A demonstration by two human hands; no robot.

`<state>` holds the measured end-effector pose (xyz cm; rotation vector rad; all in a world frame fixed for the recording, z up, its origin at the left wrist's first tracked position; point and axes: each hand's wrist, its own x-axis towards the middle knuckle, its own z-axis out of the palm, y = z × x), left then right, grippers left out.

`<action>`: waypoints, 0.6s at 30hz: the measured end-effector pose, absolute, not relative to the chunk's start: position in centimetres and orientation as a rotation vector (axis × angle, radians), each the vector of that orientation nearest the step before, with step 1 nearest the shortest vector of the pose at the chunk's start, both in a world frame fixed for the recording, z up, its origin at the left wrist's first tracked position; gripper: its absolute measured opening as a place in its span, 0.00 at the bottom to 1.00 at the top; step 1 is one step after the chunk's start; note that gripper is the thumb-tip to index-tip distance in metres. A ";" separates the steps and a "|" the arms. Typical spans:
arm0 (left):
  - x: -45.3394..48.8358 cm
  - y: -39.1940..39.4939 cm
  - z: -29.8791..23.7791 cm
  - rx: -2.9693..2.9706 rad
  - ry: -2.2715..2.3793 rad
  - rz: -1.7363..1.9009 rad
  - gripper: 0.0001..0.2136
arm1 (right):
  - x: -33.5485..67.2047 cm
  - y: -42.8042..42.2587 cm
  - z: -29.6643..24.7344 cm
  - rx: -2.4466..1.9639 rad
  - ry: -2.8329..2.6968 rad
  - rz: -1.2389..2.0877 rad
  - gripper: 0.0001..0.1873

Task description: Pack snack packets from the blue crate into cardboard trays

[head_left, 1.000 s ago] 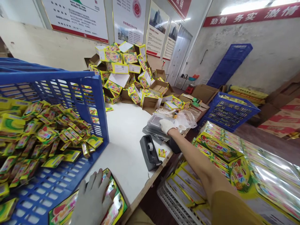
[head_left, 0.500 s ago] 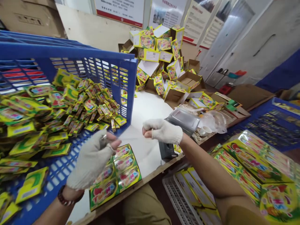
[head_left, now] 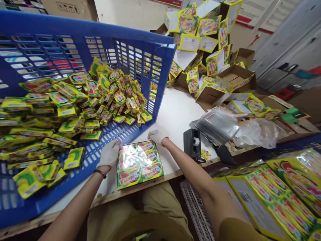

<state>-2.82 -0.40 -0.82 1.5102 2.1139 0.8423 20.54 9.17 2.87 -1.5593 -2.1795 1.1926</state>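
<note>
A flat square pack of yellow-green printed boxes (head_left: 130, 177) lies near the table's front edge. Strong glare shows a clear plastic sheet (head_left: 129, 155) over its top; whether it is film or a lid I cannot tell. My left hand (head_left: 109, 154), in a white fingerless glove, is closed at the pack's far left corner. At the far right corner, my right hand (head_left: 157, 136), gloved alike, has its fingers pinched together. Both hands seem to grip the sheet's far edge, though the fingertips are small and partly hidden.
A blue slatted crate (head_left: 165, 80) at left holds many small boxes (head_left: 100, 107). Rightward are a black tape dispenser (head_left: 192, 145), stacked clear plastic trays (head_left: 218, 124) and a white cup (head_left: 243, 141). Open cartons (head_left: 213, 90) pile up behind; packed cartons (head_left: 278, 197) stand lower right.
Both hands, earlier raised and apart over the table, have come down to the pack's far corners. Glare now covers the pack's top. The camera view has tilted down and turned left.
</note>
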 end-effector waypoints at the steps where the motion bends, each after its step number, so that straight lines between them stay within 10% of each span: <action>1: -2.7 -1.0 -1.3 1.509 2.122 0.823 0.14 | 20.9 9.0 2.3 -1.580 -2.144 1.237 0.14; 18: 6.7 -2.0 1.4 2.708 1.591 0.094 0.22 | 26.2 -1.3 -1.2 -1.495 -1.591 1.588 0.31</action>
